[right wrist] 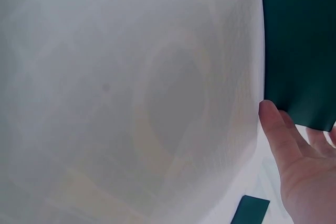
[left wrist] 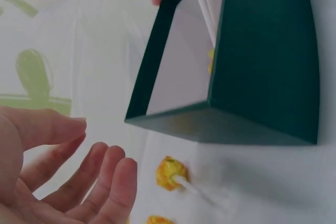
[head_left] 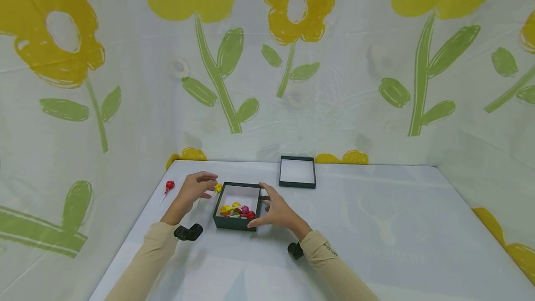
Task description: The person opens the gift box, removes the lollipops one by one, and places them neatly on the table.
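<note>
from the head camera i see my left hand (head_left: 195,189) just left of the dark green box (head_left: 238,222), fingers loosely spread and holding nothing, their tips close to a yellow lollipop (head_left: 218,188) lying on the table (head_left: 376,245) beside the box's left wall. my right hand (head_left: 273,209) sits against the box's right side, fingers relaxed and apart; whether they actually touch the wall i cannot tell. inside the box lie several wrapped lollipops (head_left: 237,210) (yellow, red, pink). the box lid (head_left: 297,172) rests apart, further back, and a red lollipop (head_left: 169,185) lies well to the left. no writing is readable anywhere. the left wrist view alone shows the yellow lollipop's white stick (left wrist: 202,192); the right wrist view shows mostly cloth and a thumb (right wrist: 277,129) near the box wall
</note>
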Action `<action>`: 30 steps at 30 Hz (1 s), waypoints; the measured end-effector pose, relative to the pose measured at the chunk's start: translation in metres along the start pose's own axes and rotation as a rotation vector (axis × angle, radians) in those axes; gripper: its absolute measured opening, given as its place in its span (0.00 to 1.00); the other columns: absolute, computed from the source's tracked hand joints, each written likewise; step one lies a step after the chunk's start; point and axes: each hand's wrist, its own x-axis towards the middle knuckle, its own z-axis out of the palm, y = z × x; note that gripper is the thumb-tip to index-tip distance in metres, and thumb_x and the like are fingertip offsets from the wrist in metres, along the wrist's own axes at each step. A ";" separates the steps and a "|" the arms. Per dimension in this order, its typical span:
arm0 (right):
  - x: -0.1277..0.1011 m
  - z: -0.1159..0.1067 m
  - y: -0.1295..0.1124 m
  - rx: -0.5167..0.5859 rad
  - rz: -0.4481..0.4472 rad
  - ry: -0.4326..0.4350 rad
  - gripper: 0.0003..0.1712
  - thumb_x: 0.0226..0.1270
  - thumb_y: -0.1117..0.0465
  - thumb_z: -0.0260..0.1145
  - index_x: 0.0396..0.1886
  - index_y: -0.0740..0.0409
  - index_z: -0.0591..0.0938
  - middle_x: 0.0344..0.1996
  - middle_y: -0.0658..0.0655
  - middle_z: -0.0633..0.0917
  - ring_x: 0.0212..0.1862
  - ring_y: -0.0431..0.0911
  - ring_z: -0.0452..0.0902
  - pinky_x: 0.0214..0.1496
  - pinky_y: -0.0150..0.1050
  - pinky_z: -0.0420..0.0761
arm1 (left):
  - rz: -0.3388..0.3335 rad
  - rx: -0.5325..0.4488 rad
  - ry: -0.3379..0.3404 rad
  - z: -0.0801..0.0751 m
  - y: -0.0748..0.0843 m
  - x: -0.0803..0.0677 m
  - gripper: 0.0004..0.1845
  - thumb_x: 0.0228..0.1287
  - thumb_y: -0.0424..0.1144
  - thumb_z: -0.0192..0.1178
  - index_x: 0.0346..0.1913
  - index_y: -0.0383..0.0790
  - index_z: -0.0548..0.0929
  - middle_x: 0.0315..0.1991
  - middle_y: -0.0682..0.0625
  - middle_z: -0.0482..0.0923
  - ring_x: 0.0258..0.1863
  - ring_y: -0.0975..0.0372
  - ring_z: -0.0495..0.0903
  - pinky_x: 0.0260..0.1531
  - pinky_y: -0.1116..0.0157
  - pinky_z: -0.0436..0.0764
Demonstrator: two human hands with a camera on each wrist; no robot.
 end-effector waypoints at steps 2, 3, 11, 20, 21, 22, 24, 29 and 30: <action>0.001 0.000 0.001 -0.004 0.003 0.000 0.69 0.34 0.44 0.82 0.74 0.49 0.52 0.71 0.54 0.56 0.62 0.53 0.68 0.53 0.45 0.77 | 0.009 -0.006 -0.008 0.002 0.002 -0.001 0.20 0.67 0.42 0.56 0.57 0.33 0.76 0.53 0.37 0.76 0.48 0.46 0.78 0.39 0.61 0.82; 0.001 0.000 0.001 -0.005 0.004 0.000 0.69 0.34 0.43 0.82 0.74 0.49 0.52 0.71 0.53 0.56 0.62 0.53 0.68 0.54 0.45 0.77 | 0.011 -0.009 -0.012 0.002 0.003 -0.002 0.20 0.67 0.42 0.56 0.57 0.33 0.76 0.53 0.37 0.76 0.48 0.46 0.78 0.39 0.61 0.82; 0.001 0.001 0.002 -0.003 -0.008 0.000 0.69 0.34 0.44 0.82 0.74 0.50 0.52 0.72 0.53 0.56 0.62 0.53 0.67 0.54 0.45 0.77 | 0.001 -0.031 -0.045 0.007 0.009 -0.005 0.18 0.68 0.39 0.56 0.55 0.31 0.77 0.51 0.38 0.78 0.45 0.49 0.79 0.39 0.60 0.83; 0.001 0.003 0.000 -0.010 0.025 -0.002 0.69 0.33 0.42 0.82 0.74 0.48 0.52 0.71 0.54 0.58 0.61 0.54 0.68 0.53 0.47 0.77 | -0.021 -0.049 -0.100 0.017 0.017 -0.007 0.16 0.67 0.38 0.56 0.53 0.32 0.78 0.51 0.34 0.77 0.44 0.49 0.81 0.39 0.60 0.83; 0.001 0.003 0.000 -0.012 0.025 -0.002 0.69 0.33 0.42 0.82 0.74 0.48 0.52 0.71 0.54 0.58 0.61 0.54 0.68 0.53 0.47 0.77 | -0.022 -0.050 -0.108 0.018 0.018 -0.007 0.16 0.67 0.38 0.56 0.53 0.32 0.78 0.51 0.33 0.76 0.44 0.49 0.81 0.38 0.60 0.83; 0.001 0.003 0.000 -0.015 0.025 -0.002 0.69 0.33 0.42 0.82 0.74 0.48 0.52 0.71 0.54 0.57 0.61 0.54 0.68 0.53 0.47 0.77 | -0.021 -0.043 -0.118 0.019 0.018 -0.008 0.16 0.68 0.38 0.56 0.52 0.31 0.78 0.50 0.33 0.76 0.44 0.48 0.81 0.38 0.60 0.83; 0.001 0.002 0.000 -0.015 0.020 -0.001 0.69 0.34 0.43 0.81 0.74 0.48 0.52 0.71 0.54 0.57 0.61 0.53 0.68 0.54 0.46 0.77 | -0.026 -0.025 -0.132 0.022 0.020 -0.008 0.15 0.67 0.38 0.56 0.52 0.31 0.78 0.49 0.33 0.77 0.43 0.47 0.82 0.37 0.60 0.83; 0.000 0.001 -0.002 -0.003 0.004 0.001 0.67 0.37 0.46 0.82 0.74 0.50 0.52 0.71 0.54 0.56 0.62 0.53 0.67 0.54 0.46 0.77 | -0.022 0.039 -0.208 0.032 0.025 -0.008 0.16 0.68 0.37 0.55 0.53 0.30 0.77 0.47 0.35 0.78 0.45 0.47 0.81 0.38 0.58 0.83; 0.000 0.001 -0.002 -0.003 0.004 0.001 0.67 0.37 0.46 0.82 0.74 0.49 0.52 0.71 0.53 0.56 0.62 0.53 0.67 0.54 0.46 0.77 | -0.021 0.052 -0.226 0.035 0.026 -0.008 0.16 0.69 0.37 0.54 0.53 0.30 0.77 0.48 0.35 0.78 0.45 0.47 0.80 0.39 0.58 0.83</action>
